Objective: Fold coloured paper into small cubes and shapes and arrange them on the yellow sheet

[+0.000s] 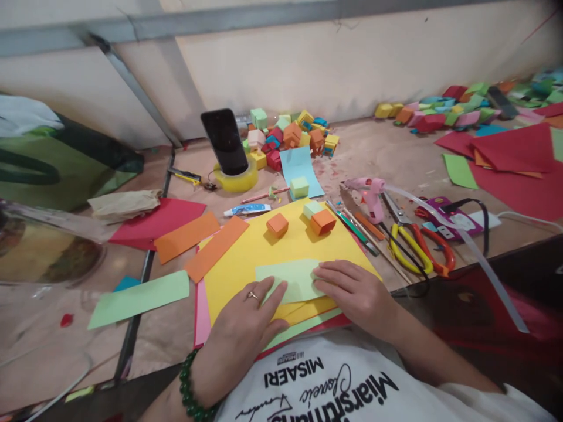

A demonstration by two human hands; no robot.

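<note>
A pale green paper strip (294, 276) lies on yellow paper sheets (233, 261) in front of me. My left hand (246, 310), with a ring and a green bead bracelet, rests its spread fingers on the strip's left end. On the right end lie the stretched fingers of my right hand (352, 290). Both hands press from above; neither grips the strip. Just beyond are an orange paper box (277, 225), another orange paper box (323, 222) with an open side, and a pale green paper box (312, 209) partly behind it.
A pink glue gun (372, 193), yellow-handled scissors (407, 246) and orange-handled pliers (440, 249) lie at right. A phone (225, 140) leans in a tape roll (237, 179). Small paper boxes (292, 135) are heaped behind. Orange strips (217, 249) and a green strip (141, 299) lie left.
</note>
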